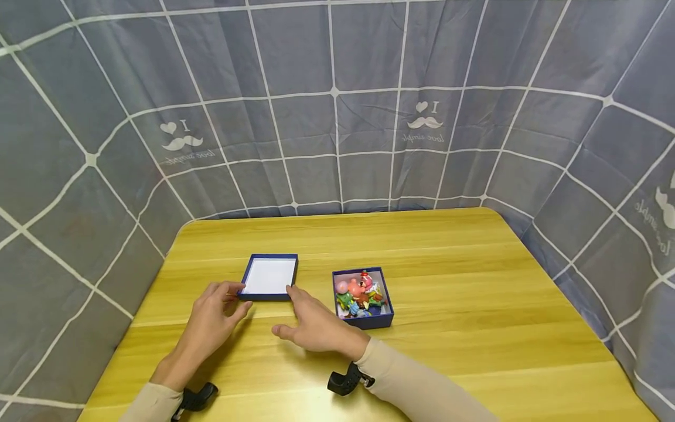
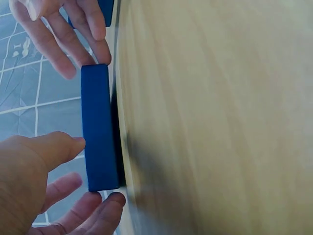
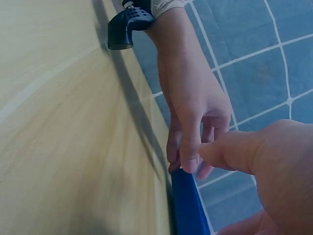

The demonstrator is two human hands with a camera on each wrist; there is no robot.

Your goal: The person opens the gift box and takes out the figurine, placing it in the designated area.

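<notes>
A shallow blue box lid or tray with a white inside (image 1: 270, 274) lies on the table, hollow side up. My left hand (image 1: 208, 316) is at its near left corner, fingertips against the edge and thumb apart from the fingers. At the near right corner, the right hand (image 1: 320, 327) touches the side with extended fingers, its thumb held away. The left wrist view shows the blue side wall (image 2: 100, 127) between both hands' fingertips. To the right stands a blue box (image 1: 375, 322) filled with small colourful toy figures (image 1: 360, 288).
The yellow wood-grain table (image 1: 474, 305) extends well to the right of the box. A grey curtain with white grid lines (image 1: 364, 123) surrounds its back and sides. Black wrist cameras (image 1: 345, 381) sit under the sleeves.
</notes>
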